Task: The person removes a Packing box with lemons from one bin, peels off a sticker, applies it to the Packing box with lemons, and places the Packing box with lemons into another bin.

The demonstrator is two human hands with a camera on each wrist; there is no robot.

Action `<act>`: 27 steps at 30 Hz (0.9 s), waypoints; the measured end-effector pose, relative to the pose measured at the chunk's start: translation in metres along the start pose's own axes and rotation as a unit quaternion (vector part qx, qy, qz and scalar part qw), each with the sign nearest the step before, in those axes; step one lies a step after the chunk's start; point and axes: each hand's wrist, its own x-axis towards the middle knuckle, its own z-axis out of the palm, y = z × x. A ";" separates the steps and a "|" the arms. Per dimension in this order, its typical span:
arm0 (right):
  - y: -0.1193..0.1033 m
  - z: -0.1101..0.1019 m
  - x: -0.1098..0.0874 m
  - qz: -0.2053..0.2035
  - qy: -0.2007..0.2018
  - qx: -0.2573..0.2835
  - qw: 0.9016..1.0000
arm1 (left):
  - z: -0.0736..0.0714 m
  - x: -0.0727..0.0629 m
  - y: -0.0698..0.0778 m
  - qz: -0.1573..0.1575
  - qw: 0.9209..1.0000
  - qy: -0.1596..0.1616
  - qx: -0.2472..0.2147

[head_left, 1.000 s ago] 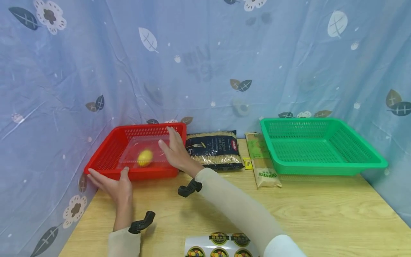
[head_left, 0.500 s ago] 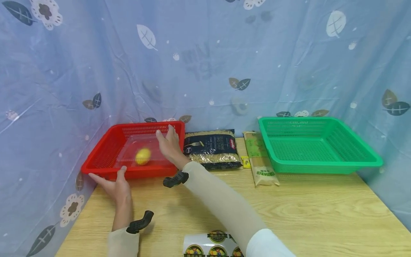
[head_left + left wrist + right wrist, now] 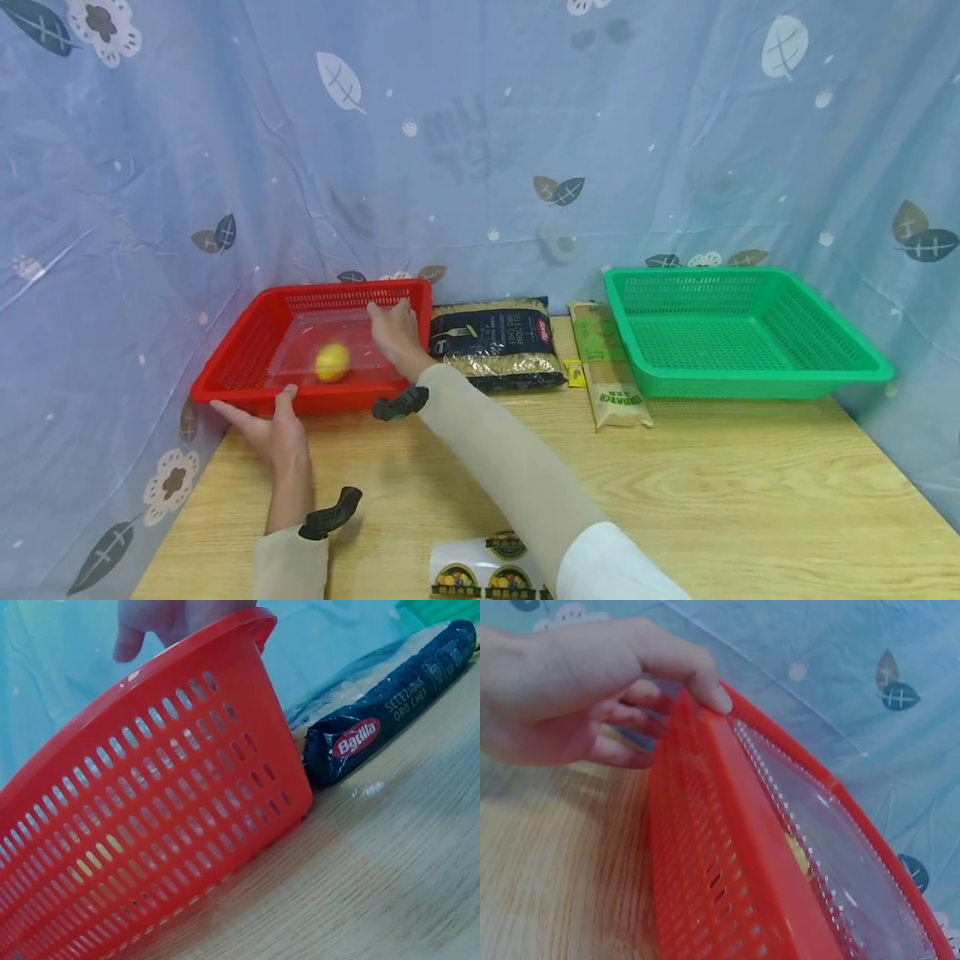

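A red plastic basket [image 3: 347, 400] stands at the back left, holding a clear plastic tray [image 3: 356, 327] and a yellow lemon [image 3: 332, 362]. My right hand [image 3: 396, 337] grips the right side; in the right wrist view the thumb presses on the rim [image 3: 759, 847] while the fingers curl against the outer wall. At the front left corner is my left hand [image 3: 276, 435], its fingers straight along the basket and its thumb raised at the front rim. The left wrist view shows only the perforated wall [image 3: 187, 802] and part of the right hand, not the left fingers.
Right of the basket lie a dark bag of pasta [image 3: 491, 342], a small yellow packet [image 3: 574, 373] and a long noodle pack [image 3: 611, 367]. A green basket [image 3: 750, 387] stands at the back right. A sheet of round stickers [image 3: 480, 575] lies at the front edge.
My right hand, spread over the basket's right side earlier, has shifted slightly left and its fingers have curled at the rim. My left hand stays at the front left corner.
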 end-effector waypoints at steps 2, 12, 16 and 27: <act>0.002 0.002 0.002 0.001 -0.002 -0.014 1.000 | 0.002 0.000 -0.001 -0.006 1.000 0.000 -0.003; 0.011 0.018 -0.004 -0.003 -0.022 -0.156 0.988 | -0.004 -0.002 -0.001 0.007 1.000 0.002 -0.004; 0.009 0.022 -0.008 -0.010 -0.025 -0.153 0.988 | -0.008 -0.001 0.002 0.014 1.000 0.004 -0.008; 0.008 0.016 -0.004 0.023 0.005 -0.100 0.995 | 0.002 0.000 0.000 0.011 1.000 0.005 -0.006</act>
